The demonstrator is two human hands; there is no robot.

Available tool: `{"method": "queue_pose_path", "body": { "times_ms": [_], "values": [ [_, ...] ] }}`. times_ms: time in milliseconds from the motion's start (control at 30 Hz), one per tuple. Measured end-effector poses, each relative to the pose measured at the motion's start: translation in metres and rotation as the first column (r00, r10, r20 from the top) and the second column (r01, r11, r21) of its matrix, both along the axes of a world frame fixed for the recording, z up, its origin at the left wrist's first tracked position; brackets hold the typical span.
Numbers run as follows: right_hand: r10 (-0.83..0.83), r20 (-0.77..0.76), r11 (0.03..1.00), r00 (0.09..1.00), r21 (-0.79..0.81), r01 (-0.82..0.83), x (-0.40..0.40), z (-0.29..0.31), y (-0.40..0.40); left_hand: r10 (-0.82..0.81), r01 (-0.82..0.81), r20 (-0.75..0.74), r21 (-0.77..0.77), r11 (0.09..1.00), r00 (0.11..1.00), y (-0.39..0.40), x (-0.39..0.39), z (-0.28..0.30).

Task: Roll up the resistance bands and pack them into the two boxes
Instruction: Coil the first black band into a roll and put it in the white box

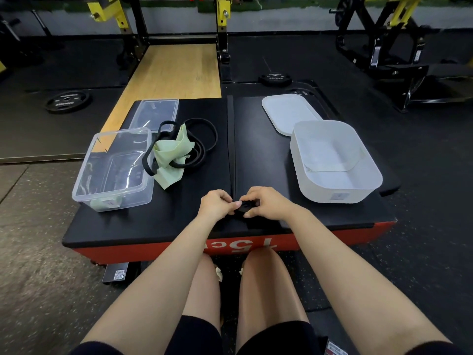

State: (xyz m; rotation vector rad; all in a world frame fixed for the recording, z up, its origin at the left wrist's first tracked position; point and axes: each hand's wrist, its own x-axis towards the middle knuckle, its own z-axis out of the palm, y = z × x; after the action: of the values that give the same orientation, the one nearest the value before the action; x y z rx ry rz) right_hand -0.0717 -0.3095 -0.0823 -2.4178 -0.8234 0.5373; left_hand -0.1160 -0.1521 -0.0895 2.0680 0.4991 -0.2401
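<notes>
Head view: left hand (217,204) and right hand (266,203) both pinching small black band roll (246,205) at near table (163,221) edge, presumably keeping coil tight. Relative to roll: white box (358,190) right, open for packing; clear box (112,198) left; unrolled bands (179,147) beyond-left, beside clear box.

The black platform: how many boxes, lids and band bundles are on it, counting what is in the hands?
Boxes: 2, clear box and white box
Lids: 2, clear lid and white lid
Band bundles: 2, tangled pile and black roll pinched by left hand and right hand
Total: 6
</notes>
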Motion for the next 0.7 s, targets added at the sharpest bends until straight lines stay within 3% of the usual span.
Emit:
{"method": "queue_pose_path", "body": {
  "times_ms": [167,500,700],
  "values": [
    [-0.041,-0.005,0.998,0.999,-0.037,0.041,-0.002,-0.002,0.003,0.018,-0.020,-0.056,-0.035,0.999,0.998,-0.005,0.005,0.002],
    [-0.439,0.224,0.898,0.870,0.157,0.412,-0.044,-0.032,0.013,0.098,-0.104,-0.101,-0.065,0.992,0.990,-0.011,0.007,0.002],
    [-0.500,0.203,0.861,0.842,0.218,0.459,-0.045,-0.035,0.022,0.102,-0.101,0.062,-0.023,0.995,0.993,-0.014,0.002,-0.004]
  ]
}}
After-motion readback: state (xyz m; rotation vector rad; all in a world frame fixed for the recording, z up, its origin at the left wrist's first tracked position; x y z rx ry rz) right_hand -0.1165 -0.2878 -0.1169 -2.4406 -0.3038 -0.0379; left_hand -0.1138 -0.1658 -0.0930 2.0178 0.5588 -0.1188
